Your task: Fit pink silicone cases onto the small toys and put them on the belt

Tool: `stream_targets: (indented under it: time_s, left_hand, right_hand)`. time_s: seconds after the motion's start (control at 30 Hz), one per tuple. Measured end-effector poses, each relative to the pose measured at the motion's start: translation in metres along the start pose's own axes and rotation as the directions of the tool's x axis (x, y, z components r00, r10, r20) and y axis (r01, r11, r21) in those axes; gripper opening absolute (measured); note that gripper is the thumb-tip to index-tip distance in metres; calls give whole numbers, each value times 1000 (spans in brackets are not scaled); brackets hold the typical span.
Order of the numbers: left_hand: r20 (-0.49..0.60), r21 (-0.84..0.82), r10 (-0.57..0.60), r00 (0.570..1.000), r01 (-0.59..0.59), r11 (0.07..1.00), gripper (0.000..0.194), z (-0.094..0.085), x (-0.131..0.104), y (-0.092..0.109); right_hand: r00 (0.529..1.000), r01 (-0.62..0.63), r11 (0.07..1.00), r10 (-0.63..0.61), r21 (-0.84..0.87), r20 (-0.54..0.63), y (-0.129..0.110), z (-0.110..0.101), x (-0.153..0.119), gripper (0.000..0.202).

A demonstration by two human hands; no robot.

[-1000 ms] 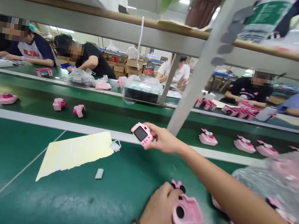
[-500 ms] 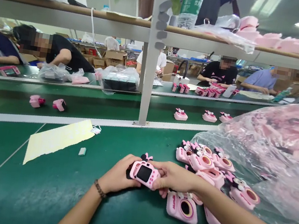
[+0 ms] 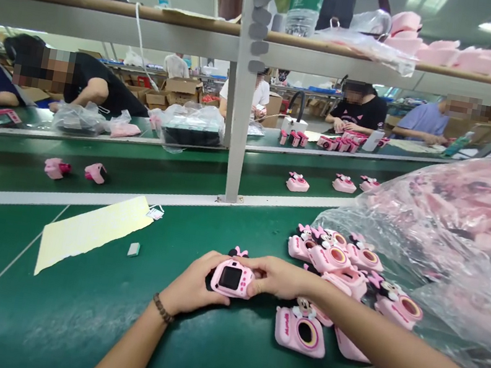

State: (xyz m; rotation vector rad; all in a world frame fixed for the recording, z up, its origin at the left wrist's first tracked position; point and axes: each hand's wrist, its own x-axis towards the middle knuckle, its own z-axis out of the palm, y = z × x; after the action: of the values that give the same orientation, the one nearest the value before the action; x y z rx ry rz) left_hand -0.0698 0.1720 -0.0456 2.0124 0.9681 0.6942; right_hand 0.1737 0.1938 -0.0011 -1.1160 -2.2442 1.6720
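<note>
My L hand [image 3: 197,283] and R hand [image 3: 274,277] are both clamped on the pink cam [image 3: 232,278], L fingers round its L end, R thumb & fingers on its R end near the btns. Its dark screen faces me; a pink bow w/ black ears [image 3: 240,251] pokes up at the top edge, btwn my hands. Cam's held just over the green bench [image 3: 40,313].

Just R of my grip: a pile of pink covers [image 3: 330,258] w/ cartoon heads, partly behind my R forearm; the nearest one [image 3: 300,332] lies face up, round hole showing. Past the pile, far R: a big clear bag [image 3: 476,235] of pink pcs. L of my grip: a small pale block [image 3: 133,249], then yellow paper [image 3: 93,237] beyond. Ahead, past the post's foot [image 3: 230,191], more pink cams sit on the green belt [image 3: 171,175].
</note>
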Motion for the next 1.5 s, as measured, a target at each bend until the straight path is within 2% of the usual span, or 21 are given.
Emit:
stream_targets:
  time_s: [0.1,0.13,0.2,0.27,0.33,0.4,0.47,0.57,0.67,0.73,0.8,0.87,1.1,1.23,1.4,1.5]
  left_hand:
    - [-5,1,-24,1000,24,1000,72,1,2,-4]
    - [-14,1,-35,999,35,999,72,1,2,-5]
    - [-40,9,-51,998,51,999,70,2,2,-7]
    - [-79,20,-52,996,54,998,66,4,0,-5]
    - [-131,14,-42,991,44,999,65,7,-2,-1]
    - [-196,3,-30,980,32,999,62,12,-4,6]
    - [-242,0,-25,970,26,1000,63,19,-6,14]
    - [-283,-17,-48,958,45,999,74,32,-9,23]
    - [-377,-47,-111,919,101,994,67,46,-10,23]
    - [-460,-52,-148,876,140,989,60,54,-9,20]
    - [-527,-21,-161,835,176,984,61,59,-7,17]
    - [-563,36,-155,812,211,977,62,62,-3,15]
    - [-524,114,-121,843,211,971,63,62,4,15]
    - [-528,129,-109,842,207,970,63,64,4,12]
    - [-550,146,-72,832,180,973,64,64,0,9]
    - [-515,156,-28,857,125,980,72,62,-5,7]
  right_hand:
    - [987,146,973,-157,-180,-46,6,-5,7,49]
    - [985,155,961,-169,-228,-45,7,-6,9,51]
    - [991,100,962,-118,-255,-56,10,-5,11,63]
    - [993,-11,988,-7,-153,-114,14,0,7,80]
    - [982,-54,996,66,72,-180,18,9,1,90]
    - [968,33,951,46,308,-246,21,21,-4,90]
    - [951,151,875,-2,461,-308,24,33,-6,85]
    - [920,238,811,-13,534,-391,27,47,-4,66]
    - [893,244,801,35,547,-450,28,57,4,41]
    - [874,231,804,76,548,-480,29,59,10,35]
    - [866,227,793,100,565,-489,29,58,14,33]
    - [871,238,765,104,598,-481,30,56,16,34]
    - [859,309,681,101,664,-503,35,51,14,42]
    - [889,290,647,92,705,-449,39,52,15,48]
    - [893,297,665,59,685,-445,42,52,16,50]
    - [882,306,689,53,657,-467,46,53,17,48]
